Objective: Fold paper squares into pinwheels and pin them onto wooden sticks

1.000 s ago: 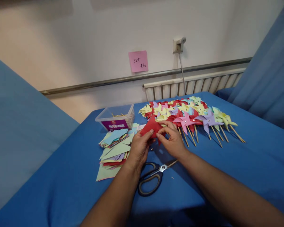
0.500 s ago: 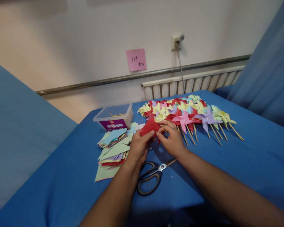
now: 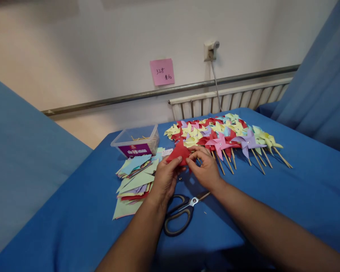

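A folded piece of red paper, its top corner pointing up, is held between both hands above the blue cloth. My left hand pinches it from the left, thumb pressed on its face. From the right, my right hand grips its edge between thumb and fingertips. Just below the hands lie scissors with dark handles, a blade partly under my right wrist. Beyond the hands, many finished paper pinwheels on wooden sticks are heaped in several colours.
Left of my hands are stacks of cut coloured paper. Behind them stands a clear plastic box with thin sticks inside. A blue cloth covers the table, which meets a wall with a radiator and a pink note.
Both hands keep the same hold on the red paper. Only tiny finger movements and a slight shift of the whole view show.
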### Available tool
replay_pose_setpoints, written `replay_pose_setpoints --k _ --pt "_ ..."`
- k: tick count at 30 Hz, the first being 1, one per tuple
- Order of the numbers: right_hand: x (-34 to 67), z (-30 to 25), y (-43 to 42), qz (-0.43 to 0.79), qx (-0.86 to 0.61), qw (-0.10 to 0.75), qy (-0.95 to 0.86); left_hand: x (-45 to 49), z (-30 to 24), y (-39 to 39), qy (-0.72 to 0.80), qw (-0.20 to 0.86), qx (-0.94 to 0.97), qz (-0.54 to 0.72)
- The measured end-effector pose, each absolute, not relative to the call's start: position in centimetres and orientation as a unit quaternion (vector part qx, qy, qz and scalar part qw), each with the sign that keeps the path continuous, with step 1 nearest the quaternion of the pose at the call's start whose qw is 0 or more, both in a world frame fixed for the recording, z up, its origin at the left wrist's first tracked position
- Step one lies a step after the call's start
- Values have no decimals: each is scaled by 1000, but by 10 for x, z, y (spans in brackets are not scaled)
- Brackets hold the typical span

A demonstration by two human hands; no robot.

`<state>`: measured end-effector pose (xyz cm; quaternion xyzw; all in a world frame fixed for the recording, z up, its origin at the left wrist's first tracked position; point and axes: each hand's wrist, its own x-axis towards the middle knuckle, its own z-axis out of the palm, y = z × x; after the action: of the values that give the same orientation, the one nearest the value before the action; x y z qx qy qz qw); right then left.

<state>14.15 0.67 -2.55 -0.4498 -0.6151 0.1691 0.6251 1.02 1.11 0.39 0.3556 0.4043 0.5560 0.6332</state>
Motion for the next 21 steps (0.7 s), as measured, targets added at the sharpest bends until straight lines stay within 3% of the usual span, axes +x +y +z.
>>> replay_pose_setpoints --k 21 --pt "140 -26 7 173 -454 629 -608 9 1 11 397 632 357 562"
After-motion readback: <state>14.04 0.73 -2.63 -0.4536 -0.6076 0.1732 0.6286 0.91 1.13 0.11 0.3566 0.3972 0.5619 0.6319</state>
